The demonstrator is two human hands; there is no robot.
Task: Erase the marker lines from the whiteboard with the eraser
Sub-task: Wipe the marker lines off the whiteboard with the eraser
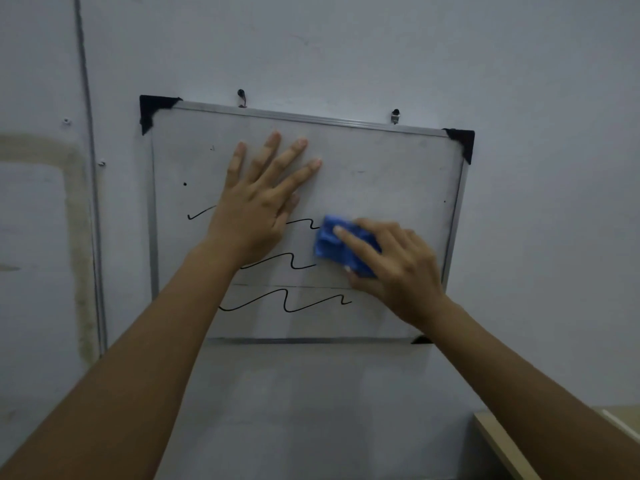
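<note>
My right hand (394, 268) grips the blue eraser (334, 247) and presses it against the whiteboard (381, 168). The forefinger lies along the eraser's back, the other fingers curl over its right side, and the thumb sits at its lower edge. The eraser rests right of the board's centre, just left of my knuckles, tilted, at the right end of the uppermost marker line. My left hand (256, 209) lies flat on the board's upper middle with its fingers spread and straight. It holds nothing, and its palm covers part of that same line. Three black wavy marker lines (285, 301) cross the lower half of the board, one above another: the top one shows on either side of my left hand, the middle one stops just short of the eraser, and the bottom one runs below both hands. The silver-framed board hangs slightly askew from two hooks (241, 97) on a pale wall (346, 46), with black caps visible on three corners.
</note>
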